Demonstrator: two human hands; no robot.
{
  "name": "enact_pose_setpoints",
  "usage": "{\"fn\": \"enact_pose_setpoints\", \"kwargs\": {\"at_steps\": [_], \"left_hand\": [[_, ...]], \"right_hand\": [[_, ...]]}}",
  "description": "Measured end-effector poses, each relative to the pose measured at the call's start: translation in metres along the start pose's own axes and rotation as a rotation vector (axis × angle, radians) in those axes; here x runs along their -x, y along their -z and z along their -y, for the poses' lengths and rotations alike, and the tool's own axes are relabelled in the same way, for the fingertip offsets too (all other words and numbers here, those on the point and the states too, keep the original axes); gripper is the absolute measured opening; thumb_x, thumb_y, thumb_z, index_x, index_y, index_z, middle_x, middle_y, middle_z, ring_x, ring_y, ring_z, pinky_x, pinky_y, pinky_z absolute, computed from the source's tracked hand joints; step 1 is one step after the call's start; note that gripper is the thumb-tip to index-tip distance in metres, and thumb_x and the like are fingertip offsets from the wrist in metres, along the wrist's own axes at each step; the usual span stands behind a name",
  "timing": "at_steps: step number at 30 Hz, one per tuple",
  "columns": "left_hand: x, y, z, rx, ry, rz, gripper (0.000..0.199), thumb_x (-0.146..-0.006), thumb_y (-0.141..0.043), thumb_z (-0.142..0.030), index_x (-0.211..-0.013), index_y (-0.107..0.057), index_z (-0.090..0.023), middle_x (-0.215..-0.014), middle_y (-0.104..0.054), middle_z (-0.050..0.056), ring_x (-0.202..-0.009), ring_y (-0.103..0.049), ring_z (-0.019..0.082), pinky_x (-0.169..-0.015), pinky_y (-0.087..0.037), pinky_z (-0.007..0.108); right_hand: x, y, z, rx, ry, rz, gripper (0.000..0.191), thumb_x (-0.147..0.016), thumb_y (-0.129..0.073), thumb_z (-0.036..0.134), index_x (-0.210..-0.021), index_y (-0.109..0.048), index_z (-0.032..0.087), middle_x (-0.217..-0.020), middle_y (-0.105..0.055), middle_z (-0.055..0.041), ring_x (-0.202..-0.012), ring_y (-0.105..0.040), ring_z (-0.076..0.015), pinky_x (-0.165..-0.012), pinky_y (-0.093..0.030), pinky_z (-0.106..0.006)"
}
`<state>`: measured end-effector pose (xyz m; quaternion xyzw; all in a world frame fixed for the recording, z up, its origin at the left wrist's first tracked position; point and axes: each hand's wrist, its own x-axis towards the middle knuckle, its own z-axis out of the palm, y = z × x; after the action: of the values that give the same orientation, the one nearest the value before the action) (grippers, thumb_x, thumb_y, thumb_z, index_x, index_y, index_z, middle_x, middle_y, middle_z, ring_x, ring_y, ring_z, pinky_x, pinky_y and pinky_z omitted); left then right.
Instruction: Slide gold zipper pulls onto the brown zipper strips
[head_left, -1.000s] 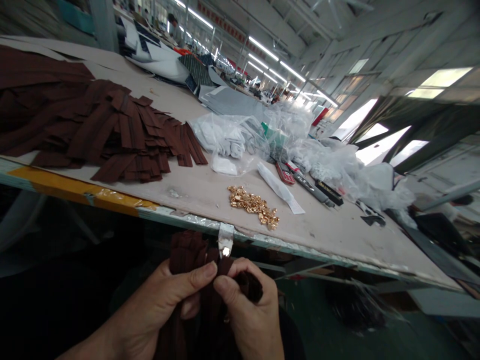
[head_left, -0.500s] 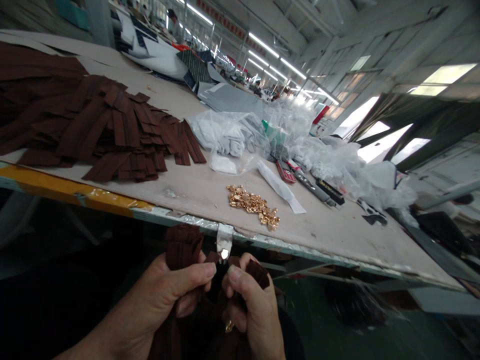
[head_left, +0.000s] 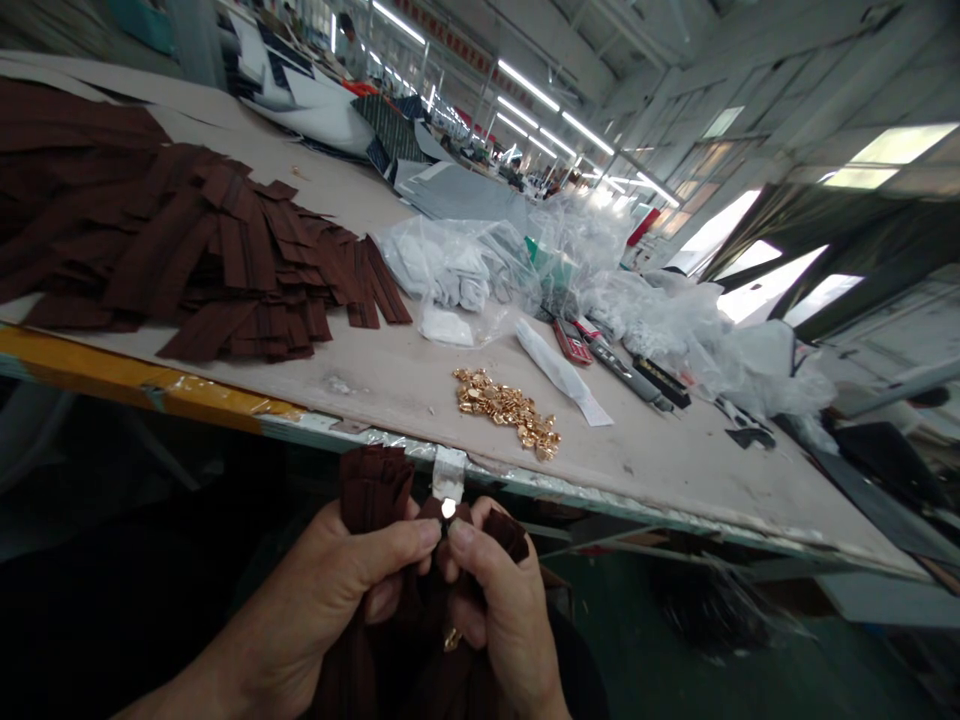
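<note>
My left hand (head_left: 337, 570) is closed on a folded bundle of brown zipper strips (head_left: 373, 490), its thumb and finger pinching a strip end. Close beside it, my right hand (head_left: 499, 590) grips more brown strips (head_left: 505, 534). Both thumbs nearly meet just below a small shiny metal piece (head_left: 448, 508), which is fixed under white tape (head_left: 449, 470) at the table edge. A gold zipper slider (head_left: 451, 640) shows by the curled fingers of my right hand. Brown strips hang below both hands.
A heap of brown zipper strips (head_left: 247, 240) covers the table's left. Gold sliders (head_left: 506, 408) lie in a pile near the edge (head_left: 300, 425). Behind are a white strip (head_left: 562, 372), a red calculator (head_left: 572, 342), a grey tool (head_left: 626, 372) and plastic bags (head_left: 465, 265).
Both hands have come closer together under the metal piece, and the gap between the strip ends has narrowed. The brown bundle in my left hand has shifted slightly right.
</note>
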<state>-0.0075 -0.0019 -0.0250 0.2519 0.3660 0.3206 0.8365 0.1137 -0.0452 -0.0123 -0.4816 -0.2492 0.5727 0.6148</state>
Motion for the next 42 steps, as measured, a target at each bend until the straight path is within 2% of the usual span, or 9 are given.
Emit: {"fn": "enact_pose_setpoints", "kwargs": {"at_steps": [9, 12, 16, 24, 29, 31, 35, 38, 42], "left_hand": [[-0.004, -0.002, -0.002, -0.175, -0.158, -0.045, 0.024, -0.069, -0.076, -0.035, -0.061, -0.063, -0.017, -0.050, -0.051, -0.006, -0.045, -0.037, 0.006, -0.044, -0.031, 0.017], [-0.002, -0.006, -0.005, -0.156, -0.182, -0.063, 0.023, -0.067, -0.077, -0.033, -0.059, -0.063, -0.016, -0.049, -0.054, -0.005, -0.044, -0.042, 0.006, -0.043, -0.034, 0.016], [-0.001, -0.009, -0.008, -0.122, -0.181, -0.018, 0.023, -0.068, -0.076, -0.033, -0.057, -0.064, -0.016, -0.047, -0.056, -0.004, -0.042, -0.048, 0.008, -0.042, -0.036, 0.017], [0.000, -0.011, -0.010, -0.139, -0.176, -0.055, 0.026, -0.066, -0.078, -0.035, -0.057, -0.064, -0.016, -0.047, -0.057, -0.004, -0.041, -0.046, 0.007, -0.042, -0.036, 0.017], [0.002, -0.012, -0.008, -0.123, -0.160, -0.166, 0.031, -0.061, -0.081, -0.039, -0.063, -0.061, -0.016, -0.044, -0.043, -0.009, -0.041, -0.034, 0.004, -0.041, -0.026, 0.014], [0.002, -0.010, -0.007, -0.161, -0.185, -0.148, 0.033, -0.063, -0.080, -0.042, -0.062, -0.059, -0.016, -0.045, -0.043, -0.008, -0.043, -0.034, 0.005, -0.041, -0.026, 0.015], [0.002, -0.008, -0.006, -0.186, -0.169, -0.096, 0.033, -0.067, -0.077, -0.044, -0.061, -0.059, -0.017, -0.045, -0.042, -0.007, -0.045, -0.036, 0.006, -0.043, -0.029, 0.016], [0.003, -0.010, -0.006, -0.051, -0.096, -0.060, 0.031, -0.067, -0.078, -0.042, -0.062, -0.059, -0.017, -0.045, -0.041, -0.008, -0.044, -0.032, 0.005, -0.043, -0.028, 0.016], [0.000, -0.011, -0.004, 0.098, -0.025, -0.012, 0.036, -0.072, -0.074, -0.044, -0.060, -0.053, -0.018, -0.043, -0.036, -0.009, -0.042, -0.024, 0.005, -0.041, -0.020, 0.017]], "right_hand": [[-0.003, -0.001, -0.007, 0.029, 0.081, -0.022, 0.032, -0.080, -0.072, 0.037, -0.066, -0.052, 0.016, -0.056, -0.055, 0.0055, -0.034, -0.030, 0.0015, -0.032, -0.020, -0.011], [-0.004, 0.000, -0.010, 0.060, 0.110, -0.013, 0.033, -0.082, -0.070, 0.040, -0.068, -0.053, 0.016, -0.054, -0.052, 0.0065, -0.034, -0.028, 0.0013, -0.032, -0.019, -0.011], [-0.006, 0.002, -0.013, 0.067, 0.126, -0.012, 0.033, -0.083, -0.069, 0.040, -0.068, -0.052, 0.016, -0.054, -0.052, 0.0065, -0.033, -0.027, 0.0015, -0.031, -0.020, -0.011], [-0.006, 0.004, -0.011, 0.149, 0.124, -0.030, 0.035, -0.082, -0.069, 0.044, -0.068, -0.052, 0.017, -0.054, -0.054, 0.0063, -0.032, -0.028, 0.0012, -0.031, -0.023, -0.011], [-0.004, 0.005, -0.006, 0.220, 0.080, -0.075, 0.040, -0.078, -0.070, 0.051, -0.067, -0.050, 0.018, -0.042, -0.039, 0.0113, -0.032, -0.026, -0.0010, -0.031, -0.020, -0.012], [-0.005, 0.005, -0.001, 0.270, 0.095, -0.079, 0.040, -0.078, -0.068, 0.053, -0.068, -0.051, 0.018, -0.043, -0.038, 0.0112, -0.034, -0.025, -0.0017, -0.032, -0.021, -0.013], [-0.009, 0.003, 0.014, 0.450, 0.183, -0.068, 0.035, -0.079, -0.069, 0.046, -0.067, -0.055, 0.016, -0.050, -0.050, 0.0059, -0.043, -0.036, -0.0052, -0.038, -0.029, -0.016], [-0.012, -0.002, 0.021, 0.571, 0.230, -0.066, 0.031, -0.082, -0.066, 0.039, -0.065, -0.055, 0.016, -0.054, -0.055, 0.0031, -0.049, -0.043, -0.0083, -0.046, -0.036, -0.020], [-0.013, -0.010, 0.025, 0.746, 0.351, -0.145, 0.028, -0.086, -0.060, 0.036, -0.066, -0.053, 0.018, -0.056, -0.050, 0.0043, -0.054, -0.044, -0.0102, -0.051, -0.037, -0.021]]}}
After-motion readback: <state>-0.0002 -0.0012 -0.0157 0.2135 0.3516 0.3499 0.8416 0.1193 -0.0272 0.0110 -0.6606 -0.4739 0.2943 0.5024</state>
